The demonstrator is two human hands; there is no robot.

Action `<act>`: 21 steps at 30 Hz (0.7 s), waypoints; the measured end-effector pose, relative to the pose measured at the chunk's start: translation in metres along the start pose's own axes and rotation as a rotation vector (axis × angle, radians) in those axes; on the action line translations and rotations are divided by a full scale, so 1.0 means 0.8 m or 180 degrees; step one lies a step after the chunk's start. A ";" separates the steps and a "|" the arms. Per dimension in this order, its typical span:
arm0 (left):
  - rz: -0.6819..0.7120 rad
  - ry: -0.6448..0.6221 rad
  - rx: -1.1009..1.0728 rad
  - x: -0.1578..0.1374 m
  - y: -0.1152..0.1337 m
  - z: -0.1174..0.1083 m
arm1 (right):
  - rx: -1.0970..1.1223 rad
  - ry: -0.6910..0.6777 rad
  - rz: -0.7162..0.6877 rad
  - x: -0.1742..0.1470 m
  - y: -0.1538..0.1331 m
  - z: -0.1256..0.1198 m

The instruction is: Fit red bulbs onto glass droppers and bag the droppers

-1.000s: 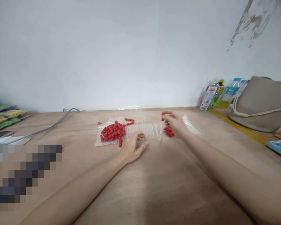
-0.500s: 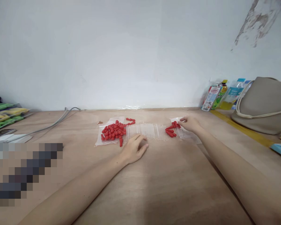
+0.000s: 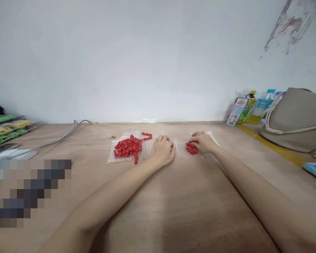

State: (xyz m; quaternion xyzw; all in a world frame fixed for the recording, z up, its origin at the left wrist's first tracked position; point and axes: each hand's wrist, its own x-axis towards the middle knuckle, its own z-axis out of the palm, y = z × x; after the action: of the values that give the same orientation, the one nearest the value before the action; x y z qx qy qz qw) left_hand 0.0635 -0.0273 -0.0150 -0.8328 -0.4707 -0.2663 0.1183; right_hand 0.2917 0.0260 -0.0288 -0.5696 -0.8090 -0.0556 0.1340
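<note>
My left hand (image 3: 162, 151) lies palm down over the row of thin clear tubes (image 3: 180, 147), its fingers loosely bent and slightly apart. Beneath it, part of the row is hidden. At the right end of the row, my right hand (image 3: 204, 142) has its fingers curled round a red rubber bulb (image 3: 192, 144); the fingertips are partly hidden. Below that lie more red bulbs (image 3: 191, 150) on the tubes. A large heap of red bulbs (image 3: 127, 147) rests on a clear plastic bag (image 3: 111, 155) to the left. Under my right hand, another clear bag (image 3: 213, 136) shows.
Behind the wooden table (image 3: 152, 203) stands a white wall. On the right are a drink carton (image 3: 237, 111), bottles (image 3: 259, 107) and a grey drawstring bag (image 3: 297, 119). Grey cables (image 3: 65, 135) and green and yellow packets (image 3: 7, 130) lie at the left.
My left hand has moved right and farther away, onto the tubes. My right hand has shifted left and slightly nearer, over the small group of red bulbs, covering some of them.
</note>
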 end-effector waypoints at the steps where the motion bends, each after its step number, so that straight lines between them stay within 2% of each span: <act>1: -0.0123 -0.0092 0.0128 0.012 0.007 0.005 | -0.0012 0.0014 0.0013 0.000 -0.001 -0.001; 5: -0.0773 -0.0696 0.0566 0.049 0.030 0.019 | -0.0061 0.0115 -0.0003 -0.001 -0.006 -0.008; 8: -0.0973 -0.0946 0.0739 0.061 0.036 0.025 | -0.0133 0.0235 -0.0091 -0.003 -0.009 -0.013; 12: -0.1068 -0.1014 0.0759 0.066 0.041 0.031 | 0.0120 0.0504 -0.0081 -0.003 -0.010 -0.014; 16: -0.1118 -0.0996 0.0674 0.071 0.044 0.031 | 0.0887 0.1044 0.0423 0.003 -0.006 -0.007; 19: -0.1016 -0.0901 0.0501 0.070 0.039 0.017 | 0.1119 0.1358 0.0696 0.009 -0.006 -0.003; 21: -0.0774 -0.0807 0.0360 0.060 0.030 0.001 | 0.1321 0.1714 0.0882 0.009 -0.013 0.000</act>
State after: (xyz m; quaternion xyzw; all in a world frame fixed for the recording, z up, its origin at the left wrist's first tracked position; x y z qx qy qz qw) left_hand 0.1038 -0.0047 0.0125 -0.7887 -0.5933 -0.1446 0.0716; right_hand 0.2799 0.0292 -0.0259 -0.5994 -0.6539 -0.0196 0.4612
